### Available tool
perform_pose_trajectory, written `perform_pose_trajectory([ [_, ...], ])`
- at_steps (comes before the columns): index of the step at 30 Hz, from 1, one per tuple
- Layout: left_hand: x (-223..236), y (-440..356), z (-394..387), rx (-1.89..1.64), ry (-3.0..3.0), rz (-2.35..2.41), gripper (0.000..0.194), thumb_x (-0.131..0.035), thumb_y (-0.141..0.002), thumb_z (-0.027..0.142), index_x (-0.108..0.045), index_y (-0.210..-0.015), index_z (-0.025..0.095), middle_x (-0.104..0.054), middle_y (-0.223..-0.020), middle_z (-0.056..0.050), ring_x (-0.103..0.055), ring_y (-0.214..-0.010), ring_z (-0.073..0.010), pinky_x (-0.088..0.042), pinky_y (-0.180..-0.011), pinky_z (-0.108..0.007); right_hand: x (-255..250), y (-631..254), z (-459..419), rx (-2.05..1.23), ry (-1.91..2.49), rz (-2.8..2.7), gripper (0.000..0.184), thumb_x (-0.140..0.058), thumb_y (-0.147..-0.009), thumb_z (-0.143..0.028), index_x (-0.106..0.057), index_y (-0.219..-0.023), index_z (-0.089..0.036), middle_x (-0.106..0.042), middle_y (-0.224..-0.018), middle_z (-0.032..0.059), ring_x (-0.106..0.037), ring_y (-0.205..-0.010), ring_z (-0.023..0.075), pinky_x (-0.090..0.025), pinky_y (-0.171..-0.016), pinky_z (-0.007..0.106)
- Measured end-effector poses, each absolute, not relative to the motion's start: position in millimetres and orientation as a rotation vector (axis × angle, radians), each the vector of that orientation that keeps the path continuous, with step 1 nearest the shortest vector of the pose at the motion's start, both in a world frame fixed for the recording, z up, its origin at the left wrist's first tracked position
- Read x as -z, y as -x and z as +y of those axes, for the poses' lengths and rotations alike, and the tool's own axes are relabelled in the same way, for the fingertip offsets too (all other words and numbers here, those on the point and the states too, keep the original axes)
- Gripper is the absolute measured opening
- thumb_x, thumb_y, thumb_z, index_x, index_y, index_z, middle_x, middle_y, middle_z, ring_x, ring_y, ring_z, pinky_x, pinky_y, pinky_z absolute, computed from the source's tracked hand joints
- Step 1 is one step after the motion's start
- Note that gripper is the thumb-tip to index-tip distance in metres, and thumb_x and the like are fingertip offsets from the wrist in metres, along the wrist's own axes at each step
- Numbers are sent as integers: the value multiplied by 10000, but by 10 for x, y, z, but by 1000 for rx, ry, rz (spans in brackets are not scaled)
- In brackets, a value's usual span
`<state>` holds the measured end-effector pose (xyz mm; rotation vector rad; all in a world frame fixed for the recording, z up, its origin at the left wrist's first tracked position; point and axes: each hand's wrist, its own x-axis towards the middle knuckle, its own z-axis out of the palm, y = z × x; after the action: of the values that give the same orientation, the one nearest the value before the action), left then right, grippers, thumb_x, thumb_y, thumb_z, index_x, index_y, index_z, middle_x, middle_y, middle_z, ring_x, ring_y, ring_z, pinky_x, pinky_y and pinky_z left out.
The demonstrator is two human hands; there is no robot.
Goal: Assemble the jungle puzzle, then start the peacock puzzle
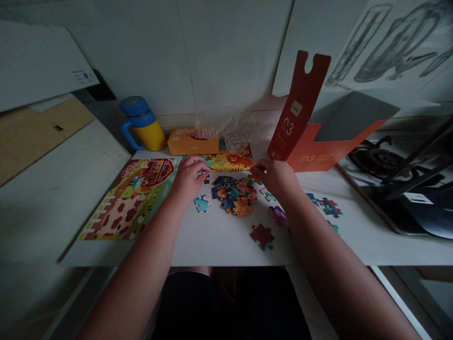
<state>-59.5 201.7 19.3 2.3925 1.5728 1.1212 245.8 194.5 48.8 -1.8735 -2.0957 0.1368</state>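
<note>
A heap of jigsaw puzzle pieces (239,196) lies on the white table between my two hands. My left hand (189,178) is at the heap's far left, its thumb and fingers pinched on a small puzzle piece (204,173) that is mostly covered. Beyond the heap on the right, my right hand (275,175) is closed, with fingertips on a puzzle piece (255,178) largely hidden under them. Close to my left wrist lies a loose teal piece (202,203). A purple piece (279,216) and a reddish-brown piece (262,236) lie nearer me.
A farm picture sheet (129,200) lies left, a yellow animal picture (231,159) at the back. Behind stand a blue-yellow flask (143,125), an orange box (193,141), bubble wrap (240,132) and an open red box (318,151). A black stove (406,189) is right.
</note>
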Motion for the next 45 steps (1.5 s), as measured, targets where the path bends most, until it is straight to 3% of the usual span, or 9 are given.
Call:
perform_pose_trajectory([
  [5,-80,550,2103,-1081,-2395,1529,181,-736,-967,180,-841,-1088,265,-636,-1023,-41,-666,-1006,-211,-573,-924,-353,-442,-2484,1982,-178,1775,-1930,205,-648,-999,-319,-824,-1006,-215,-822,-917,76,-728,-812,231,-435,-694,313],
  [10,46,435,2192,-1044,-2440,1440,267,-655,-1000,133,-833,-1160,253,-639,-1041,-45,-666,-980,-194,-576,-879,-324,-397,-2452,2012,-126,1610,-1865,127,-661,-952,-248,-778,-958,-200,-796,-948,80,-714,-855,227,-482,-778,320],
  [15,103,436,2252,-954,-2436,1428,337,-585,-993,64,-814,-1174,234,-700,-1135,-65,-698,-1052,-200,-591,-972,-355,-301,-2394,2076,-49,1627,-1923,136,-619,-947,-192,-755,-960,-188,-755,-980,104,-681,-879,232,-480,-809,321],
  [20,71,414,2207,-856,-2426,1313,421,-564,-986,44,-710,-1343,212,-731,-1388,-91,-673,-1315,-231,-506,-1198,-449,-248,-2393,2123,-110,1673,-2134,154,-626,-977,-219,-774,-1014,-194,-753,-1079,116,-682,-942,240,-479,-825,317],
  [27,38,338,2138,-746,-2369,1248,415,-484,-1039,105,-678,-1375,254,-724,-1445,-70,-665,-1367,-226,-506,-1210,-457,-253,-2366,2129,-182,1587,-2277,167,-637,-987,-200,-791,-1051,-179,-777,-1125,120,-707,-1002,236,-493,-889,302],
  [32,38,329,2100,-700,-2418,1155,289,-580,-1059,249,-696,-1323,260,-709,-1471,-89,-633,-1415,-246,-465,-1236,-485,-213,-2342,2132,-260,1509,-2349,184,-647,-994,-200,-789,-1110,-193,-793,-1179,108,-729,-1069,241,-506,-943,304],
  [35,22,327,2053,-670,-2442,1102,361,-715,-1012,370,-682,-1356,268,-704,-1474,-93,-625,-1419,-265,-438,-1252,-506,-237,-2378,2097,-245,1443,-2353,164,-672,-1002,-245,-790,-1098,-186,-782,-1220,122,-720,-1121,253,-507,-1002,327],
  [40,-49,346,2002,-700,-2423,1065,430,-819,-938,319,-695,-1346,271,-737,-1394,-103,-672,-1324,-266,-502,-1175,-489,-335,-2477,1984,-351,1506,-2361,420,-767,-948,-555,-747,-1184,-208,-795,-1139,114,-730,-984,263,-542,-854,343],
  [45,-118,372,1996,-703,-2370,1096,416,-872,-886,295,-722,-1273,283,-758,-1330,-80,-695,-1265,-275,-525,-1128,-494,-337,-2500,1950,-514,1509,-2389,504,-832,-902,-498,-693,-1284,-201,-797,-1139,108,-743,-961,252,-534,-803,326],
])
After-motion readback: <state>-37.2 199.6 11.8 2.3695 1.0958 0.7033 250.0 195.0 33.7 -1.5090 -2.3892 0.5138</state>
